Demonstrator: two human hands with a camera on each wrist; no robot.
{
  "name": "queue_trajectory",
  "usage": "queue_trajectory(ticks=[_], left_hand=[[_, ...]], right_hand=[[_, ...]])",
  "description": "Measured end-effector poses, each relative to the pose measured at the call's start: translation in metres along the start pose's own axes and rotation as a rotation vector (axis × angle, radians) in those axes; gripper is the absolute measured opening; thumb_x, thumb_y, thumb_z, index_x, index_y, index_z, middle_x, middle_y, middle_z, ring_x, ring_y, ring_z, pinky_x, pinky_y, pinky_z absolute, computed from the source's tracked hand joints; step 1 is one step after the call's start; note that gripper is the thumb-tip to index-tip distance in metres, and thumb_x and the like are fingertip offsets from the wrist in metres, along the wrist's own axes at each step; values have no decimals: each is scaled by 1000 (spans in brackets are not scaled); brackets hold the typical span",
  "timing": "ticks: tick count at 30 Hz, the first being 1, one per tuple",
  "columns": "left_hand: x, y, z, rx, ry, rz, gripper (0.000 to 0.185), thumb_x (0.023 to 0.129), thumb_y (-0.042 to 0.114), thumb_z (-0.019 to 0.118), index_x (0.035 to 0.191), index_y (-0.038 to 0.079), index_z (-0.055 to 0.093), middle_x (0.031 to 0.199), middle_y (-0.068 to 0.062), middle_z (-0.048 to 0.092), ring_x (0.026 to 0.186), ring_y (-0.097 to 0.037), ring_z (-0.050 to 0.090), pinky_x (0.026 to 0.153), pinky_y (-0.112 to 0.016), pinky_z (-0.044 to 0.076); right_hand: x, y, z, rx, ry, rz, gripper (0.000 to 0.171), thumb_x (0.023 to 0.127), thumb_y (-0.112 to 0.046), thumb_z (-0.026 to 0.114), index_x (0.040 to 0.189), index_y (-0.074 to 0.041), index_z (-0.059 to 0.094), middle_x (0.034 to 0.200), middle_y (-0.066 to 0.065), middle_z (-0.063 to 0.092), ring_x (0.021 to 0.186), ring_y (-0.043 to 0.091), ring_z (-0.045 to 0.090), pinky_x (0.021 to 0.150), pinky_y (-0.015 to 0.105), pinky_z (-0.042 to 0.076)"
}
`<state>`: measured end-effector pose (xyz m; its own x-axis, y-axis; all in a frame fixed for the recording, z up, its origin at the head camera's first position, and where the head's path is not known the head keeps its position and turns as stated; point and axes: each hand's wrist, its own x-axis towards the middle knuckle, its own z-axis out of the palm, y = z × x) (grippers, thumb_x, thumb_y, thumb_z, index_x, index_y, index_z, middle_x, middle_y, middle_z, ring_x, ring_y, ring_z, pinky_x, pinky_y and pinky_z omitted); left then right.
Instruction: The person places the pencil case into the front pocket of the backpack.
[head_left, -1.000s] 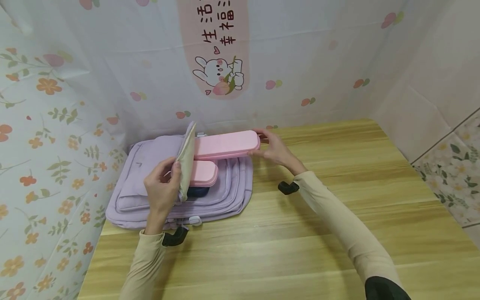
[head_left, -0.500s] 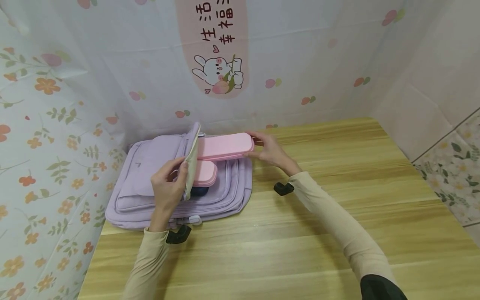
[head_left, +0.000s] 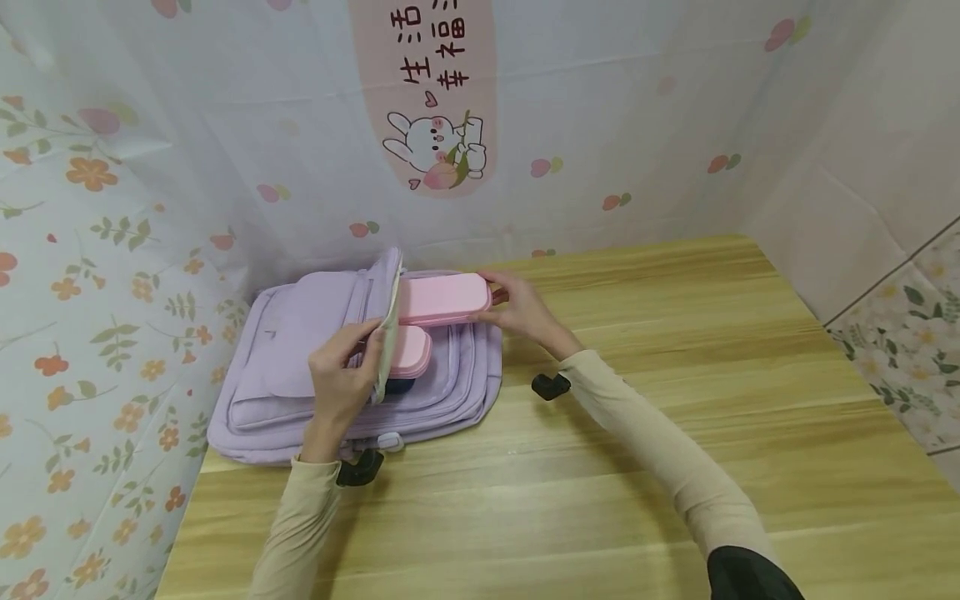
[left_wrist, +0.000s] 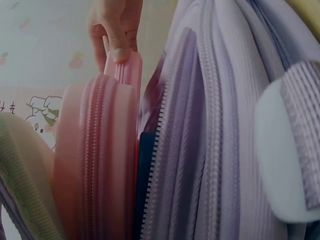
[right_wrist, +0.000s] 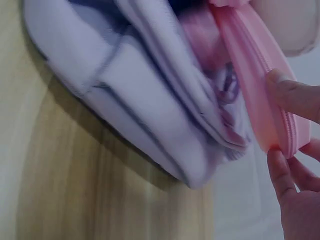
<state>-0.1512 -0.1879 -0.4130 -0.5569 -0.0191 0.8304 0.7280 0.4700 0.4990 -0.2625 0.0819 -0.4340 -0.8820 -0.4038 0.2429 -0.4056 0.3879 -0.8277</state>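
The right hand [head_left: 517,310] pinches the end of a long pink zippered case [head_left: 442,298], half inside the lilac fabric backpack [head_left: 292,367] on the wooden worktop [head_left: 600,467]. The left hand [head_left: 341,387] fingers grip the backpack's cream-lined flap [head_left: 386,329], just above a shorter pink case [head_left: 411,352]. No readable label shows on the cases.

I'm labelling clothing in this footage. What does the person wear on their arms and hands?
Both arms are in long cream sleeves; the right sleeve turns black near the elbow. A black wrist mount sits under the left cuff and the right cuff. The left hand and right hand are bare.
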Motion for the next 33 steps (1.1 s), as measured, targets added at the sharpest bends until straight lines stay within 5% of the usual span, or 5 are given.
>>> queue_trajectory(ticks=[4, 13, 33], left_hand=[[1, -2, 1, 36, -28, 77, 19, 86, -7, 67, 102, -6, 76, 87, -20, 75, 67, -24, 67, 75, -9, 54], [2, -1, 4, 20, -57, 94, 19, 85, -9, 67, 102, -7, 76, 87, -21, 75, 66, -27, 67, 76, -8, 52], [-4, -4, 6, 19, -91, 162, 18, 84, -8, 68, 100, -9, 76, 88, -21, 76, 75, -35, 71, 87, -14, 55]], right_hand=[[1, -1, 7, 5, -12, 17, 75, 79, -13, 88, 143, 2, 53, 138, 23, 61, 103, 35, 70, 92, 36, 60], [0, -4, 14, 127, -56, -54, 67, 83, 9, 75, 144, 11, 47, 138, 29, 57, 111, 40, 67, 102, 38, 56], [10, -22, 39, 241, -58, 14, 58, 81, 5, 80, 133, 11, 55, 127, 27, 64, 104, 38, 70, 88, 26, 61]])
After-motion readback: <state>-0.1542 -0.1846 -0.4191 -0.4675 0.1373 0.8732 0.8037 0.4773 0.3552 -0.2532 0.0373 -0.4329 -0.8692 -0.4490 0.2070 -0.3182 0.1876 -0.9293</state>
